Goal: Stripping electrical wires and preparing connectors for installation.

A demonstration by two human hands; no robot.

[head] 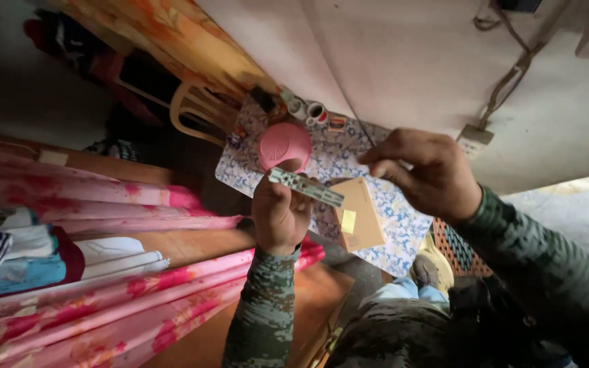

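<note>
Looking down on a small table (393, 238) under a blue-flowered cloth, pushed against a pale wall (410, 61), with pink flowered fabric (103, 300) spreading at 8 o'clock and a plastic chair (195, 109) at 11. Carrying a round pink lid (285, 145), a brown box (359, 215) and some spools (315, 111).

Gripping a grey-green slotted strip (306, 187) in the left hand (281, 215), fingers curled tight round its near end, just above the table's middle. Hovering at 3 o'clock of the strip with the right hand (424, 170), thumb and forefinger pinched together; whether anything small is between them cannot be told. Probably best holding the strip level and steady, bringing the pinch in slowly along its length.
</note>
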